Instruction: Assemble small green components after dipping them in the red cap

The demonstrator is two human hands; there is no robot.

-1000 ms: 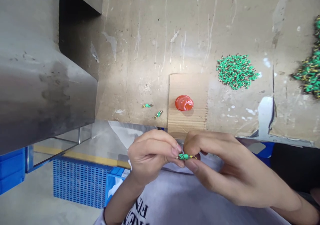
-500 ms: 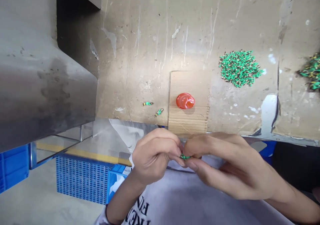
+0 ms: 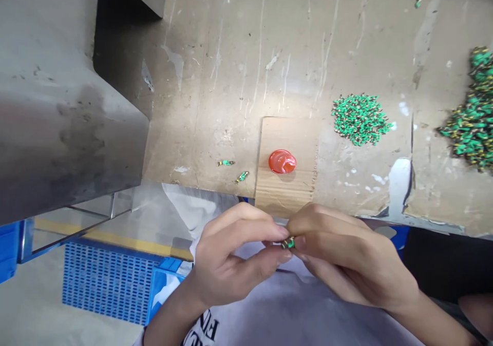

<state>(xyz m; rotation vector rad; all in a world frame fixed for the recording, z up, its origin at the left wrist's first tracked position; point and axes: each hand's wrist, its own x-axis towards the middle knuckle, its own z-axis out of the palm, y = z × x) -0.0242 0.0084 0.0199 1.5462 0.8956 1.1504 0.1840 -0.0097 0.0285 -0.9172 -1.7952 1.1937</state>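
A small green part is pinched between the fingers of the left hand and right hand, closed on it, apparently for joining, just off the counter edge.

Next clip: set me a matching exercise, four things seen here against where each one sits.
Things:
1. small green part
2. red cap
3. green pile
4. blue crate

Places:
A. on the floor, below the table edge
B. on the light cardboard patch
C. pinched between the left hand and right hand
D. on the table, right of the cardboard patch

Pairs: 1-C, 2-B, 3-D, 4-A
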